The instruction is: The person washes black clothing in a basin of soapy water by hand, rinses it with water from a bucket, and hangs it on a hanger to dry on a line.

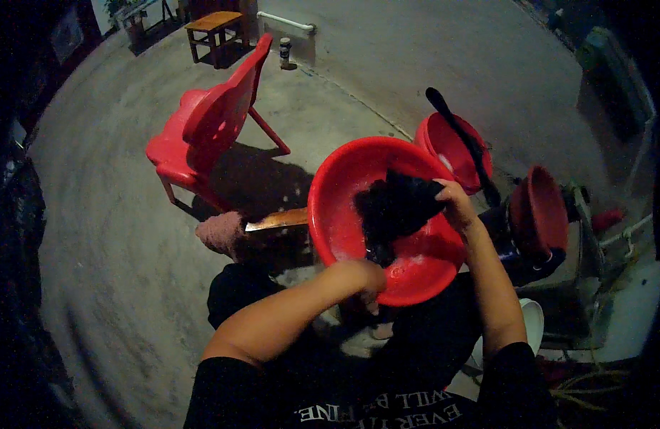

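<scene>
A red plastic basin (333, 168) is in front of me, with a little water and some suds in its bottom. A wet, bunched black cloth (401, 207) lies in it, one end raised toward the right rim. My right hand (455, 204) is closed on that raised end, its fingers bent around the fabric. At the basin's near side is my left hand (364, 277), beside the cloth's lower, trailing part. Its fingers are mostly hidden and dim, so whether it grips cloth or rim does not show.
A brown towel (223, 234) hangs at the end of a wooden surface (278, 219) beside the basin. A red plastic chair (201, 132) stands at far left. To the right are another red basin (444, 143), a long dark-handled tool (464, 136), a dark red bowl (537, 211) and a white bucket (532, 325).
</scene>
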A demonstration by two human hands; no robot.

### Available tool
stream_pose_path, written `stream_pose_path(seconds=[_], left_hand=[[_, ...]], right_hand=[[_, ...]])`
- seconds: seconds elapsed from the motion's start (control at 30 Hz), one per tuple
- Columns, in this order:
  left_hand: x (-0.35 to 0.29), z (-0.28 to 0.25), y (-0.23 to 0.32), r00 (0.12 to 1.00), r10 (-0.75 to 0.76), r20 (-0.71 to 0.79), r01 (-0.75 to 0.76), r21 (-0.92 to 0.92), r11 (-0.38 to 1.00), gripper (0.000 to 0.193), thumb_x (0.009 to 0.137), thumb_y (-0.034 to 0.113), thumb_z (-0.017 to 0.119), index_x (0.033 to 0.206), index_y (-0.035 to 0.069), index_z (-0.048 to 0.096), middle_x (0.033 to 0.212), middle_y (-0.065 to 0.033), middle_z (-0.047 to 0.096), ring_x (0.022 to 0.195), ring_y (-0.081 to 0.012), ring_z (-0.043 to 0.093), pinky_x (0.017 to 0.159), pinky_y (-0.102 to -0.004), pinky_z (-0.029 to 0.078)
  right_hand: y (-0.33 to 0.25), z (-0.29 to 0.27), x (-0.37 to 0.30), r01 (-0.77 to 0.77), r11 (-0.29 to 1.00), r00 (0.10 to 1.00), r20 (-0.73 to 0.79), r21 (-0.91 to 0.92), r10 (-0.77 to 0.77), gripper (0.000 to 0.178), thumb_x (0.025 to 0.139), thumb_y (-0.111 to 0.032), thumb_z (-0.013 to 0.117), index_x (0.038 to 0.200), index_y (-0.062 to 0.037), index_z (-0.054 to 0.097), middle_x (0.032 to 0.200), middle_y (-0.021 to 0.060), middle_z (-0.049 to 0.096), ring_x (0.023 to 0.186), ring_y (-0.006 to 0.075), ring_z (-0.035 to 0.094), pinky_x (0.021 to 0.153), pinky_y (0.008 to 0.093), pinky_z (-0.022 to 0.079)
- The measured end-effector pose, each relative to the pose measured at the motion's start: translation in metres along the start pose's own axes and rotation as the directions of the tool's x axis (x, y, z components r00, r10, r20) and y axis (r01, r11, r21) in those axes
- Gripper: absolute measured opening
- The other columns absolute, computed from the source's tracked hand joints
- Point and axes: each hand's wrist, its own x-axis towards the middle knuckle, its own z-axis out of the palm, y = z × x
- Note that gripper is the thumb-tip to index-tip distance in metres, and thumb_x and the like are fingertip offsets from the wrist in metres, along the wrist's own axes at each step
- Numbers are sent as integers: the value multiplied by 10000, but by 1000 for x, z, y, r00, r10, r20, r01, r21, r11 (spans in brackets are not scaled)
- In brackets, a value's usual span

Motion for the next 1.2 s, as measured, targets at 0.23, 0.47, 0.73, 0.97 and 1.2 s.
stream_pose_path(seconds=[0.23, 0.47, 0.73, 0.97, 1.2], left_hand=[[-34, -20, -53, 952, -147, -267, 45, -354, 934, 379, 778, 353, 586, 988, 38, 572, 930, -172, 605, 864, -337, 578, 747, -415, 456], [-6, -32, -95, 616, -478, -626, 257, -414, 873, 428, 781, 322, 549, 1106, 45, 513, 1019, -249, 546, 899, -370, 556, 747, -433, 458], [47, -58, -79, 513, -740, -435, -269, -900, 343, 598, 786, 319, 601, 1211, -32, 371, 1054, -195, 540, 957, -276, 539, 785, -361, 453], [22, -74, -84, 716, -524, -462, -560, -827, -35, 519, 785, 241, 628, 1188, -14, 424, 1056, -118, 546, 918, -204, 546, 790, -311, 447], [-38, -89, -89, 470, -660, -585, -640, -742, 202, 457, 725, 132, 666, 1118, 7, 470, 1019, -72, 544, 919, -173, 532, 801, -289, 436]], right_hand=[[10, -3, -8, -74, 761, 789, 429, -645, 440, 333, 715, -223, 571, 963, -4, 604, 846, 40, 620, 793, 155, 564, 729, 285, 441], [43, 0, 7, -309, 275, 926, -222, -910, 305, 478, 757, -364, 596, 1102, -39, 529, 1074, 154, 559, 993, 254, 532, 830, 355, 423], [138, -14, 48, -272, 786, 940, -330, -555, 92, 566, 687, -312, 638, 1151, -30, 477, 1105, 207, 526, 1013, 305, 527, 861, 350, 418], [70, -10, 47, -115, 978, 939, -341, -173, 51, 378, 646, -151, 605, 988, 6, 561, 882, 86, 599, 804, 184, 563, 718, 305, 441], [-17, -26, -7, 224, 968, 897, -414, 116, -158, 264, 624, -80, 592, 883, -30, 566, 803, 37, 571, 766, 145, 529, 688, 271, 415]])
